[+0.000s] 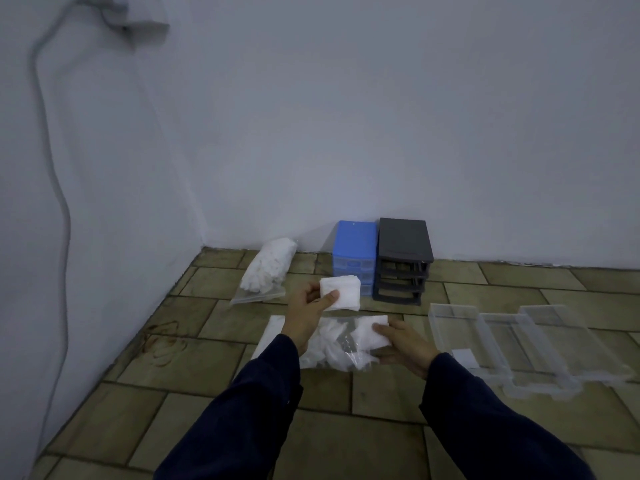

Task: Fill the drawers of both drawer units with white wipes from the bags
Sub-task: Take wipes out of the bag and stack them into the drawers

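Observation:
My left hand (310, 311) pinches a stack of white wipes (343, 292), raised in front of the blue drawer unit (354, 249). My right hand (401, 344) grips another white wipe (372, 332) at the mouth of a clear bag of wipes (332, 348) lying on the floor between my hands. A second clear bag of wipes (266, 266) lies by the wall to the left of the blue unit. The dark grey drawer unit (403, 258) stands right of the blue one with its slots empty. Several clear drawers (519, 341) lie on the floor at the right.
The floor is tiled in brownish stone (214, 386). A white wall (346, 133) runs directly behind the units and a second wall closes the left side, with a grey cable (52, 168) hanging down it.

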